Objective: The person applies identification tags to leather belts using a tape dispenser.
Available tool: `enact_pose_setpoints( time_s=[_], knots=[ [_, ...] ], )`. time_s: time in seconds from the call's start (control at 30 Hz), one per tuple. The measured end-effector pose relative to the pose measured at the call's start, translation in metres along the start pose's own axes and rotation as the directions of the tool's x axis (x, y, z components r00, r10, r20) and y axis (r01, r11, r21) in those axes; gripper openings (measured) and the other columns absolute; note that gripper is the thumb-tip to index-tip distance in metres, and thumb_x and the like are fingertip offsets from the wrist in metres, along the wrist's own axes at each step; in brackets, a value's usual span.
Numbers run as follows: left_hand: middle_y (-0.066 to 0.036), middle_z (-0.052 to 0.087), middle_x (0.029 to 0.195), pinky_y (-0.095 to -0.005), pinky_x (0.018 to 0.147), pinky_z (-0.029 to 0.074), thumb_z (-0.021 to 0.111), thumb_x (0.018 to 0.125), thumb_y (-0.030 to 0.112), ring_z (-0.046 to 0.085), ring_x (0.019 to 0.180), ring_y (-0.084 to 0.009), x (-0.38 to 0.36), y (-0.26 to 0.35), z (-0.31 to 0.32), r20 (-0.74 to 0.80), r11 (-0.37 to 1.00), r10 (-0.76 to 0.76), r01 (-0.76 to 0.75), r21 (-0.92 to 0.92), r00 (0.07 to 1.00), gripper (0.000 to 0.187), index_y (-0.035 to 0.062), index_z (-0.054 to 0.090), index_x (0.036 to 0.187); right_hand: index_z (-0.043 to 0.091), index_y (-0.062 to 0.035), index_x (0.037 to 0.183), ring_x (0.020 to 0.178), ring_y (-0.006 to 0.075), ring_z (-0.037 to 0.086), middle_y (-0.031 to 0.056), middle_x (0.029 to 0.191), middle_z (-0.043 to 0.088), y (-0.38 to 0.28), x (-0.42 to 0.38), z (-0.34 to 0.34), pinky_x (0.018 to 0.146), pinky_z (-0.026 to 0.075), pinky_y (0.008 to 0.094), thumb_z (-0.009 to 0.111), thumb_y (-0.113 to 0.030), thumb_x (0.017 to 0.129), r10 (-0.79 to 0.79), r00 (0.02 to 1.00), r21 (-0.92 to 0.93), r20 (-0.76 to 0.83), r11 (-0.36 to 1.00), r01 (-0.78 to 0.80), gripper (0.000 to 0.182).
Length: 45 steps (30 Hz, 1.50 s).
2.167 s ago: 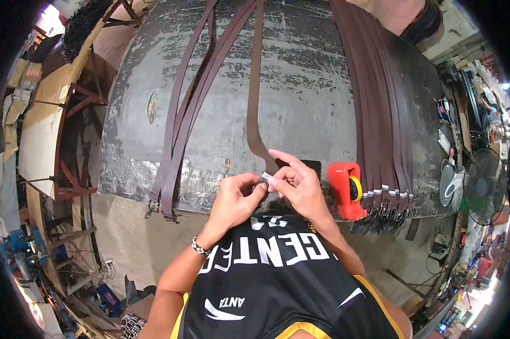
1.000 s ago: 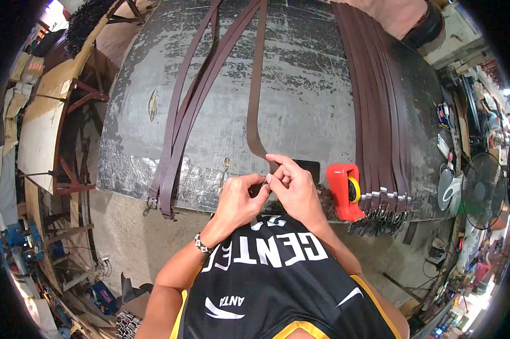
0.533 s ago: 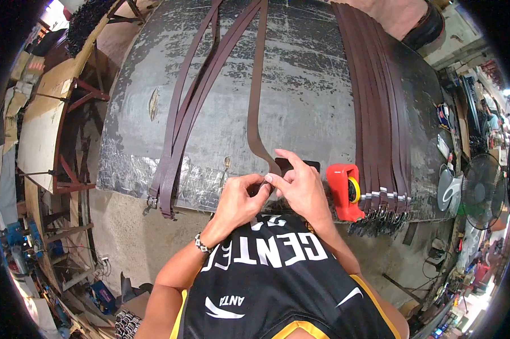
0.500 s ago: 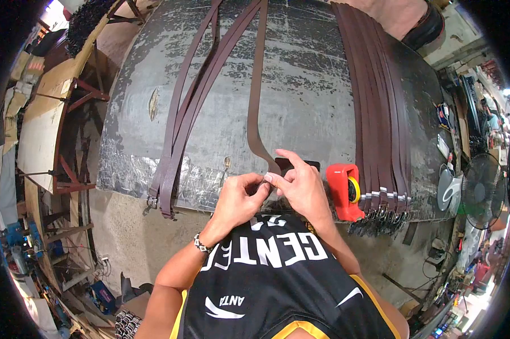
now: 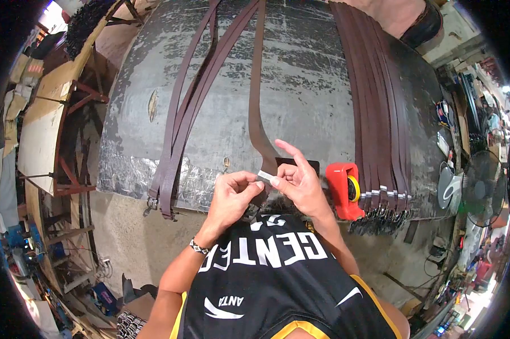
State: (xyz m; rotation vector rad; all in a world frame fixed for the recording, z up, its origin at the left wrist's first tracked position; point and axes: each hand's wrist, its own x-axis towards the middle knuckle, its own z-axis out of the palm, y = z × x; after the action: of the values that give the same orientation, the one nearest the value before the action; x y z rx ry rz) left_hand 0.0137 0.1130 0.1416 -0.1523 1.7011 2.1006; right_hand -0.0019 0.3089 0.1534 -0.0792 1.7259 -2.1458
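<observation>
The left hand [image 5: 226,200] is pinching the near end of a brown strap [image 5: 256,113] between thumb and forefinger, the tips lying nearly together; their exact contact is partly hidden. The right hand [image 5: 303,189] is closing its thumb and bent fingers on the right end of a white strip [image 5: 267,176], which is lying across the strap end; its forefinger is pointing up and away, holding nothing. The two pinches are facing each other closely, presumably to steady the narrow end and leave the strip exposed to view.

The strap is running away over the worktop [image 5: 306,113] and curving toward the hands; the surface is apparently bearing its length, so the fingers are managing only the end. A red tape dispenser [image 5: 341,189] is standing just beside the right hand, probably for short reach. Farther right, a row of brown straps [image 5: 373,113] is lying roughly parallel, metal clasps [image 5: 382,214] gathering at the near edge, likely for orderly alignment. On the left, loose straps [image 5: 173,164] are crossing one another, well apart from the hands.

Both wrists are hovering at the near edge, in front of the chest. The forearms are converging from either side, the left one bearing a patterned bracelet [image 5: 198,247].
</observation>
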Motion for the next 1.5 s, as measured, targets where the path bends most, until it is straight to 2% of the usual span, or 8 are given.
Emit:
enact_pose_setpoints(
  time_s=[0.07,0.17,0.27,0.3,0.43,0.7,1.0,1.5],
  knots=[
    [-0.005,0.071,0.083,-0.0233,0.064,0.050,0.068,0.090,0.008,0.063,0.072,-0.0074,0.000,-0.001,-0.002,0.002,1.000,-0.006,0.006,-0.013,1.000,0.013,-0.0049,0.069,0.095,0.027,-0.0069,0.152,0.063,0.0045,0.050,0.0022,0.081,0.059,0.001,-0.004,-0.004,0.056,0.038,0.0182,0.064,-0.001,0.091,0.017,1.000,0.041,0.023,0.999,-0.018,0.072],
    [-0.005,0.071,0.084,-0.0242,0.066,0.052,0.067,0.091,0.007,0.064,0.073,-0.0081,0.000,0.002,-0.007,-0.011,0.997,-0.001,0.000,-0.076,1.000,0.013,-0.0037,0.069,0.098,0.036,-0.0057,0.146,0.063,0.0039,0.053,0.0047,0.086,0.066,-0.002,-0.012,-0.005,0.052,0.038,0.0177,0.063,-0.007,0.093,0.102,0.993,0.147,-0.053,0.985,-0.093,0.060],
    [-0.005,0.070,0.083,-0.0249,0.069,0.053,0.065,0.092,0.007,0.065,0.073,-0.0091,0.000,0.010,-0.009,-0.012,0.994,0.021,-0.022,-0.103,1.000,0.013,-0.0039,0.069,0.098,0.051,-0.0052,0.131,0.063,0.0033,0.053,0.0060,0.089,0.069,0.010,-0.012,-0.018,0.050,0.038,0.0171,0.062,-0.014,0.095,0.132,0.989,0.035,-0.059,0.991,-0.130,0.039],
    [-0.006,0.070,0.082,-0.0258,0.071,0.054,0.063,0.093,0.007,0.065,0.074,-0.0101,-0.001,0.011,-0.009,0.006,0.994,0.026,-0.025,-0.110,1.000,0.013,-0.0041,0.069,0.097,0.061,-0.0041,0.110,0.063,0.0023,0.052,0.0020,0.084,0.067,0.009,-0.012,-0.015,0.051,0.037,0.0163,0.062,-0.018,0.096,0.140,0.986,0.041,-0.092,0.990,-0.137,0.020],
    [-0.006,0.071,0.085,-0.0258,0.072,0.054,0.063,0.094,0.008,0.065,0.076,-0.0099,-0.002,0.011,-0.004,0.007,0.999,0.048,-0.048,-0.018,0.999,0.014,-0.0046,0.068,0.100,0.064,-0.0032,0.094,0.065,0.0014,0.051,-0.0031,0.079,0.062,0.007,-0.004,0.002,0.053,0.036,0.0167,0.067,-0.018,0.094,0.166,0.982,0.130,-0.087,0.980,-0.154,0.015],
    [-0.005,0.070,0.089,-0.0245,0.075,0.052,0.065,0.093,0.010,0.063,0.083,-0.0080,-0.002,0.002,-0.001,-0.038,0.995,0.063,-0.060,0.079,0.997,0.014,-0.0033,0.066,0.098,0.065,-0.0028,0.088,0.063,0.0009,0.049,-0.0050,0.074,0.059,0.014,0.001,0.009,0.054,0.036,0.0182,0.071,-0.013,0.091,0.140,0.985,0.119,-0.098,0.985,-0.128,0.012],
    [0.000,0.067,0.080,-0.0225,0.064,0.049,0.067,0.094,0.015,0.060,0.073,-0.0046,0.000,0.001,0.004,-0.134,0.980,0.158,-0.139,0.143,0.978,0.017,-0.0024,0.066,0.092,0.065,0.0007,0.088,0.070,0.0013,0.054,-0.0032,0.078,0.063,0.019,0.001,0.009,0.060,0.042,0.0181,0.070,-0.010,0.092,0.037,0.998,-0.007,-0.058,0.999,-0.037,0.013],
    [0.002,0.063,0.077,-0.0224,0.061,0.044,0.058,0.101,0.020,0.054,0.068,-0.0039,-0.005,-0.009,-0.002,-0.159,0.984,0.180,-0.176,0.037,0.971,0.026,0.0012,0.066,0.085,0.067,0.0015,0.091,0.068,0.0028,0.054,-0.0017,0.079,0.064,0.020,0.002,0.015,0.060,0.043,0.0196,0.069,-0.009,0.091,0.057,0.998,0.042,-0.039,0.998,-0.056,0.011]
  ],
)
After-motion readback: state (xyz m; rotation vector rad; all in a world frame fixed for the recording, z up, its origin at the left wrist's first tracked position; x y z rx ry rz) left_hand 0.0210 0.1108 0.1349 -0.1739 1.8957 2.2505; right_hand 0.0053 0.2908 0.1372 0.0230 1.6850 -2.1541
